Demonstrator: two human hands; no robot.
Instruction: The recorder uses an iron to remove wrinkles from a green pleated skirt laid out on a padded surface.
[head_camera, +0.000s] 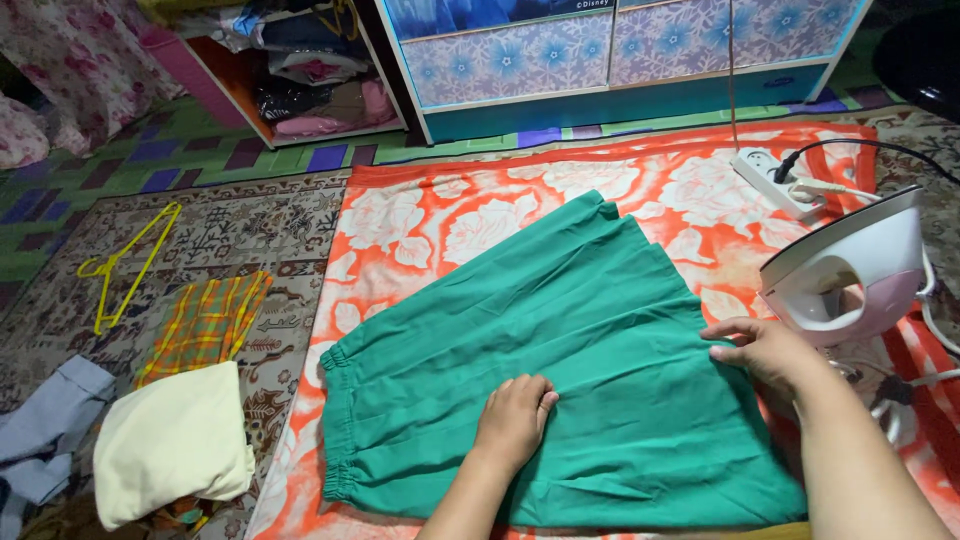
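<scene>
Hands smoothing a green skirt on a flowered orange cloth

Left hand (515, 415) lies flat and palm down on the middle of the green skirt (560, 360), fingers together, holding nothing; the right hand (765, 350) rests at the skirt's right edge, fingers loosely curled on the fabric, gripping nothing that can be seen. The skirt lies spread on an orange cloth (440, 215) with white flowers, its gathered waistband to the left. Just beside the right hand a white iron (850, 270) stands on its heel, and behind it lies a white power strip (775, 180) with a plug in it. Farther left, on the patterned carpet (270, 230), lie a cream garment (170, 440), a plaid cloth (205, 325) and a yellow hanger (125, 265).
</scene>
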